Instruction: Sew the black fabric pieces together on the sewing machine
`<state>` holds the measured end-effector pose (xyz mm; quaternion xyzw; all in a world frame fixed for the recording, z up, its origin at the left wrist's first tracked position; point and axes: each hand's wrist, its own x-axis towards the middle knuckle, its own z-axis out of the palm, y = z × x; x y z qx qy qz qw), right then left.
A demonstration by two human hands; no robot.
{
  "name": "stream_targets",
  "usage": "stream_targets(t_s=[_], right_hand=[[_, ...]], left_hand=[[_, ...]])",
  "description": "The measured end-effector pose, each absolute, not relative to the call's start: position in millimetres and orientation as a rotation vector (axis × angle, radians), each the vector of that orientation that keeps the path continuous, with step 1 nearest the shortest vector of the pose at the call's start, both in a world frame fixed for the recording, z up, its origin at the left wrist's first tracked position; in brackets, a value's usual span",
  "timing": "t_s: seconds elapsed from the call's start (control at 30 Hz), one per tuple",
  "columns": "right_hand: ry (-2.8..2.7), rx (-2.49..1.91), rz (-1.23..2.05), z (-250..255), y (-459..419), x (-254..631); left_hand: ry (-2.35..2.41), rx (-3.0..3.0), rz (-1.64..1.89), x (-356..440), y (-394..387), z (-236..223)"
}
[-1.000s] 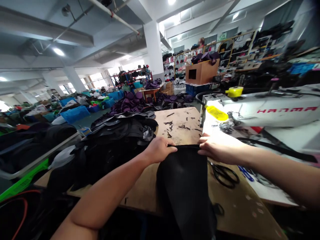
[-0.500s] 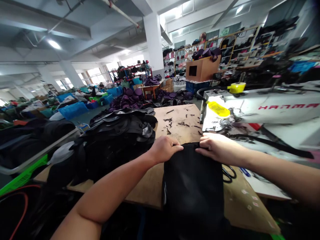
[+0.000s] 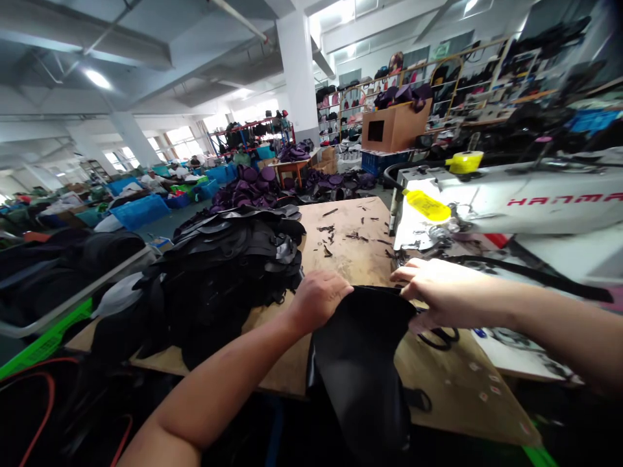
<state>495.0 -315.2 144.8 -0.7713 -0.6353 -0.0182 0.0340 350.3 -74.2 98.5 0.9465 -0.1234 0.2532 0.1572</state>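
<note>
A black fabric panel point(image 3: 363, 363) hangs over the front edge of the wooden table, its right side now curved inward. My left hand point(image 3: 321, 298) is closed on the panel's upper left corner. At the upper right corner, my right hand point(image 3: 428, 292) has its fingers spread, with the panel's edge near the thumb and no firm grip visible. A small black strap loop point(image 3: 419, 399) sticks out from the panel's lower right side. Black scissor handles point(image 3: 440, 337) lie just below my right hand, partly hidden by it.
A heap of black fabric pieces point(image 3: 228, 259) covers the table's left side. Dark scraps point(image 3: 357, 237) lie on the wooden tabletop point(image 3: 341, 214). On the right stands a white sewing machine point(image 3: 545, 201) with yellow tags. Beyond are a cardboard box point(image 3: 396, 133) and purple pieces point(image 3: 250, 185).
My right hand has loosened from the panel's top edge and spread its fingers. The panel's right side has bent inward, bringing the strap loop into view. My left hand has shifted slightly left and down.
</note>
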Motion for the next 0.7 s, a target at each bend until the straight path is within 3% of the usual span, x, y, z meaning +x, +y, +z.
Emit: stream_targets(t_s=[0.23,0.43,0.57,0.7], right_hand=[[-1.913,-2.297,0.134,143,-320,494],[-2.043,-2.339,-0.346,115,-315,485],[-1.982,-2.252,-0.394,108,-328,496],[-1.9,-2.436,-0.543,116,-350,516]], left_hand=[[-0.503,2.705,0.688,345,-71,104],[-0.445,2.656,0.637,345,-65,121],[-0.292,2.55,0.632,341,-49,133],[-0.27,2.514,0.651,335,-37,138]])
